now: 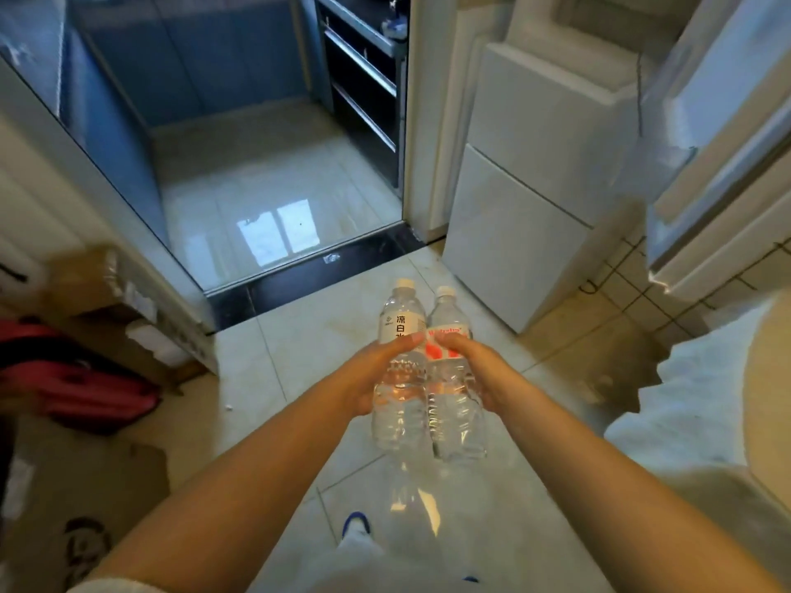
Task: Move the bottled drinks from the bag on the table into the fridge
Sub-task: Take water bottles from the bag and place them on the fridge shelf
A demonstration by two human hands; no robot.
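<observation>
Two clear water bottles are held side by side in front of me above the tiled floor. The white-label bottle [400, 336] is gripped by my left hand [372, 378]. The red-label bottle [449, 404] is gripped by my right hand [483, 374]. Both bottles have white caps and point away from me. The white fridge [526, 199] stands ahead on the right with its lower doors closed. An open white fridge door [723, 164] hangs at the far right. The bag is not in view.
A doorway with a dark threshold [308, 271] leads into a kitchen with blue cabinets. Cardboard boxes [85, 284] and a red bag [72, 378] lie on the left. A table edge with a white cloth [693, 400] is at the right.
</observation>
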